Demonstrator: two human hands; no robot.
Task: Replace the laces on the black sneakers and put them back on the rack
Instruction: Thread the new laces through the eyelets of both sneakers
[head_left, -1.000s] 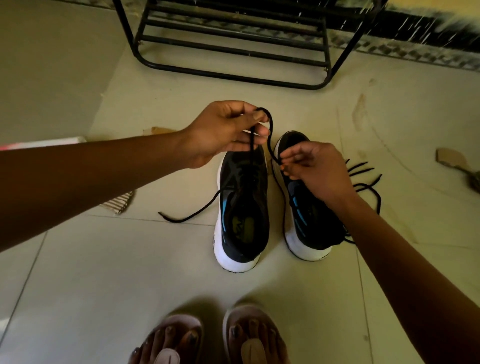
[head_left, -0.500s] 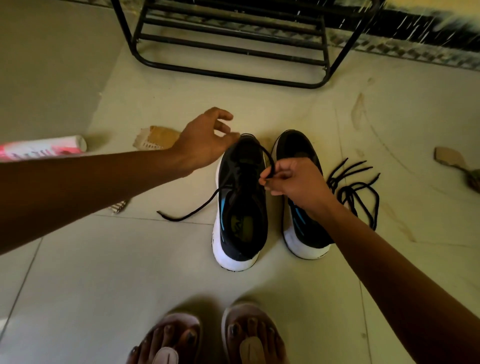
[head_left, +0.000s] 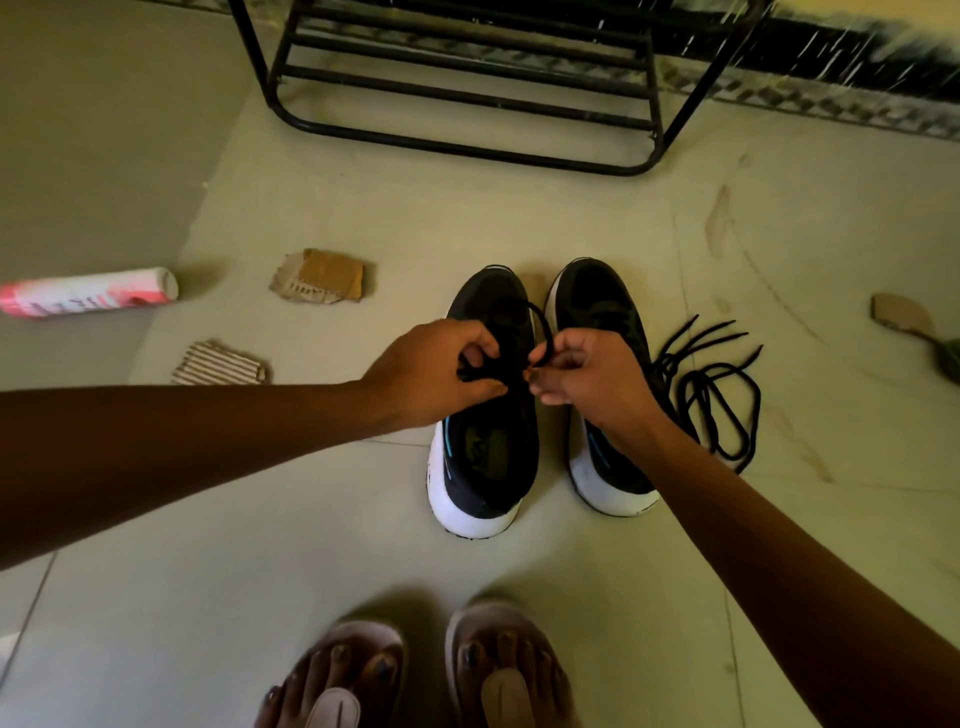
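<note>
Fingers (head_left: 480, 338): left hand (head_left: 436, 374) and right hand (head_left: 592, 379) are pinching one black lace (head_left: 540, 325).
Sneakers (head_left: 493, 467): two, black, white-soled.

Bare forearms (head_left: 182, 457), pale pinkish sandals (head_left: 506, 699)

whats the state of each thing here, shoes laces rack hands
left sneaker, upright on floor, off rack
right sneaker, upright on floor beside it
lace, looped above left sneaker, pinched by both hands
loose laces, tangled on floor by right sneaker
rack, standing, visible bars hold no shoes
left hand, pinching lace
right hand, pinching lace
spray can, lying on its side
</note>
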